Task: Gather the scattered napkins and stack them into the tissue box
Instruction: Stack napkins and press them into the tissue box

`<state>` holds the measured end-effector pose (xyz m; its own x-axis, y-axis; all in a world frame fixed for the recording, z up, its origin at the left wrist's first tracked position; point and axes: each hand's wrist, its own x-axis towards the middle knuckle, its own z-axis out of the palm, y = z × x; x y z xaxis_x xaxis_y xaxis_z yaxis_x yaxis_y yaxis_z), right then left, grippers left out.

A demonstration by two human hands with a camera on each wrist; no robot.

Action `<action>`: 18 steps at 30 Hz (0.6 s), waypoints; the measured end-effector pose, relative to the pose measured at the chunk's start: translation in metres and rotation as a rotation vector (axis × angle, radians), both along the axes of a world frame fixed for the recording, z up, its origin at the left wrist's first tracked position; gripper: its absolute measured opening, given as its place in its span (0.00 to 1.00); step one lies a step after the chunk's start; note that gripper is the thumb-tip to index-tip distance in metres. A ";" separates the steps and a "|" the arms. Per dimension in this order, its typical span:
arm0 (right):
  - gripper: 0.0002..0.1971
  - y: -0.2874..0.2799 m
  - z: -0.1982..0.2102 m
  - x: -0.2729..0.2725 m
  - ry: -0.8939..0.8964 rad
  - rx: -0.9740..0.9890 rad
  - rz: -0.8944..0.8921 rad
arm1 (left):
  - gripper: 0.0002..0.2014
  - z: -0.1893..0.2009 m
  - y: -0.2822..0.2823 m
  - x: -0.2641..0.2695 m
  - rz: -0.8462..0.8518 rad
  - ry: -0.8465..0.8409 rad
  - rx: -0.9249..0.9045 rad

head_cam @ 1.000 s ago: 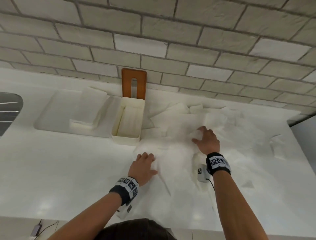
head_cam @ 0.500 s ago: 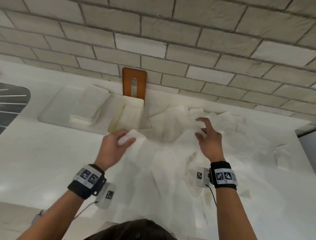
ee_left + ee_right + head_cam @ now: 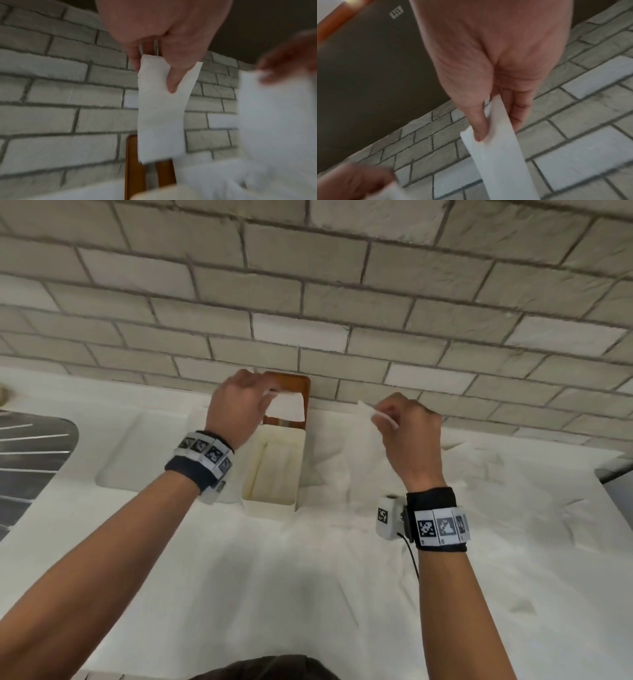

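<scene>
Napkins litter counter beside tissue box.

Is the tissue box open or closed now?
Open. The tissue box has no cover on top, and napkins already stacked inside are visible in the head view. The orange lid stands behind it against the wall.

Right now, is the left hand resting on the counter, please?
No, the left hand is raised above the tissue box, pinching a napkin.
</scene>
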<state>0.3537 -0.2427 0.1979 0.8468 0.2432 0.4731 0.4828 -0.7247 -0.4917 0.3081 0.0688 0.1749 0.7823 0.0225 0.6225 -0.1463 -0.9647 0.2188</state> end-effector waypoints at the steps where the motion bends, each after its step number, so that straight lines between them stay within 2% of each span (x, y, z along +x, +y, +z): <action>1: 0.04 0.012 0.011 0.000 -0.069 0.039 0.003 | 0.05 -0.018 -0.003 -0.007 -0.029 0.004 0.035; 4: 0.02 0.050 0.039 -0.008 -0.270 0.210 0.052 | 0.08 -0.078 -0.010 -0.030 -0.083 0.132 0.149; 7: 0.01 0.087 0.039 -0.015 -0.382 0.244 0.149 | 0.11 -0.129 -0.019 -0.049 -0.097 0.422 0.179; 10: 0.04 0.120 0.008 -0.015 -0.383 0.132 0.206 | 0.00 -0.152 -0.023 -0.053 -0.101 0.576 0.142; 13: 0.05 0.146 -0.042 -0.016 -0.298 -0.017 0.207 | 0.22 -0.159 -0.019 -0.046 -0.044 0.740 0.134; 15: 0.02 0.160 -0.079 -0.020 -0.174 -0.123 0.224 | 0.35 -0.161 -0.016 -0.046 -0.114 0.742 0.118; 16: 0.03 0.164 -0.097 -0.023 -0.103 -0.171 0.241 | 0.37 -0.162 -0.014 -0.051 -0.151 0.697 0.098; 18: 0.06 0.167 -0.132 -0.028 0.038 -0.275 0.247 | 0.32 -0.161 -0.011 -0.067 -0.171 0.626 0.072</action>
<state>0.3261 -0.0759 0.0663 0.7627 0.5559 0.3306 0.6445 -0.6963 -0.3160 0.2413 0.0579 0.0143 0.9864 -0.1586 0.0437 -0.1644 -0.9546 0.2484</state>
